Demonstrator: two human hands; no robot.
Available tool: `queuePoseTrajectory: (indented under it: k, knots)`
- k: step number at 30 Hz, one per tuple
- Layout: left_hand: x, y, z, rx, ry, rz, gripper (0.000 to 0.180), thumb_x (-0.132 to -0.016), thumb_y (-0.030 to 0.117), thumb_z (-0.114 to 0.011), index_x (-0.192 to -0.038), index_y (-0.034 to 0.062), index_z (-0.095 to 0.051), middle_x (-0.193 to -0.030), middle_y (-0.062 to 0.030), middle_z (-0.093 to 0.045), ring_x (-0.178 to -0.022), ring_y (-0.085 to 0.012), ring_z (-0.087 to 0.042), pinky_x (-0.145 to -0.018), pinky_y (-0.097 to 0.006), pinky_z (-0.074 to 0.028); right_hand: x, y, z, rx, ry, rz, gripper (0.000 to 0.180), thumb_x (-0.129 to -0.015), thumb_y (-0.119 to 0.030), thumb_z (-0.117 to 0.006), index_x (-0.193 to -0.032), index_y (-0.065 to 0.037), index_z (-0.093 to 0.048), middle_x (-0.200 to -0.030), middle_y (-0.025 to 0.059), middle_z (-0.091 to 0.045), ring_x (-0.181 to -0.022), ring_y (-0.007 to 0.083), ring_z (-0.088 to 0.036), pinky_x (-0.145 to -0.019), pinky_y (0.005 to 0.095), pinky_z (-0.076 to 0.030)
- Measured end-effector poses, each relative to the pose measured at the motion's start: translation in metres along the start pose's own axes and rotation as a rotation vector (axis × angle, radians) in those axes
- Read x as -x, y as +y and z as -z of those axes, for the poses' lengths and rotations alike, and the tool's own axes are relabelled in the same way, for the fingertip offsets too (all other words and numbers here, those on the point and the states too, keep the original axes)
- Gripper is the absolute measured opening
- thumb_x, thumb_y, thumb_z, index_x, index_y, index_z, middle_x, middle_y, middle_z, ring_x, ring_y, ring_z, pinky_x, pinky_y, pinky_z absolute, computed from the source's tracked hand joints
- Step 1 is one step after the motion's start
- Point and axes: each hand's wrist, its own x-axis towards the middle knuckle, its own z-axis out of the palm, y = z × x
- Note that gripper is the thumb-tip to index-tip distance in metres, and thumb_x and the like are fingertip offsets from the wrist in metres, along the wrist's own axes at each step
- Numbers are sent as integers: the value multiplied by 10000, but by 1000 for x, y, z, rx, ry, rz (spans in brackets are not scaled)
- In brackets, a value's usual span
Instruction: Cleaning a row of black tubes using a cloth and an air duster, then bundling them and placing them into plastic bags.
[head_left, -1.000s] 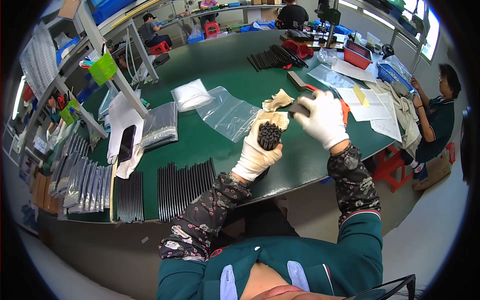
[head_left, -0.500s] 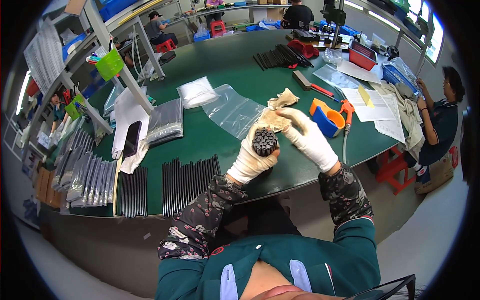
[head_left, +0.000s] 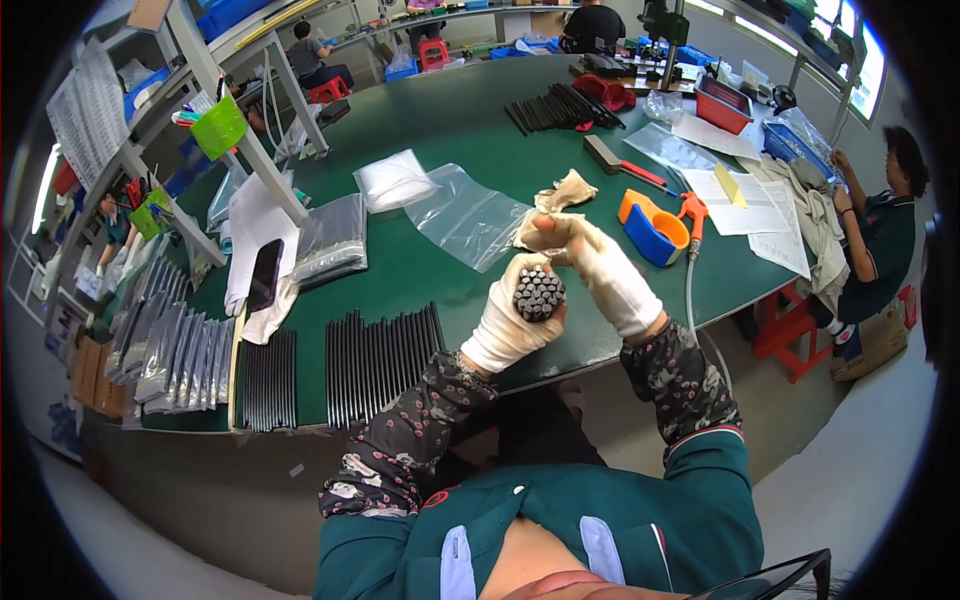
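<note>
Gloved in white, my left hand [head_left: 500, 325] is wrapped round a bundle of thin black rods [head_left: 538, 293], whose ends face up towards me. My right hand [head_left: 612, 280], also in a white glove, is just above and right of the bundle. Its fingers are bent but apart from the thumb, and I see nothing between them. Behind the fingers, a crumpled cream cloth [head_left: 567, 190] lies on the green table [head_left: 420, 275]. A clear plastic bag [head_left: 465, 215] is spread flat beside the cloth.
Two rows of black rods [head_left: 380, 365] lie at the front left, near packed bags [head_left: 185, 360] and a phone [head_left: 264, 275]. To the right are a tape roll [head_left: 655, 230], a brush [head_left: 603, 158] and an orange air gun [head_left: 692, 212] with its hose. A person [head_left: 885, 230] sits at far right.
My right hand has moved slightly left and down, closer over the bundle. The bundle has shifted a little right, and its rod ends now face me more directly.
</note>
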Motion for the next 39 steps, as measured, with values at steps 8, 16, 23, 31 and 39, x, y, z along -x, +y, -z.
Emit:
queuePoseTrajectory:
  k: [8,16,23,31,39]
  knots:
    - [-16,-40,1,666,-158,-31,591,-706,111,-738,-1202,43,-424,-1177,-48,-516,-1038,-157,-548,-878,-311,-469,-4,14,-39,343,174,180,588,-602,-110,-744,-1124,-29,-484,-1046,72,-541,-974,148,-528,-890,278,-425]
    - [8,4,46,-654,-335,316,314,-830,223,-608,-1034,-7,-544,-884,-146,-637,-739,-216,-635,-666,-314,-503,-8,41,-34,289,251,341,404,-659,58,-621,-1012,-48,-455,-819,21,-539,-750,81,-537,-701,228,-467]
    - [12,-24,52,1376,-191,1189,495,-887,493,-524,-1137,67,-542,-886,-151,-666,-725,-245,-656,-696,-357,-541,13,25,-65,617,-167,718,282,-603,-34,-659,-834,-44,-497,-597,55,-534,-558,233,-570,-553,306,-479]
    - [-32,40,20,447,-352,594,447,-719,47,-710,-1090,69,-461,-782,-54,-572,-673,-159,-585,-617,-294,-482,21,30,-59,1533,-782,1427,128,-781,-220,-495,-827,-101,-478,-683,-19,-507,-623,169,-521,-626,294,-395]
    - [-28,16,19,105,-230,59,533,-682,-54,-699,-1121,60,-418,-835,-15,-551,-761,-71,-511,-689,-226,-442,26,41,-17,1485,-713,984,90,-735,-163,-524,-776,-85,-540,-865,42,-563,-908,212,-552,-858,298,-443]
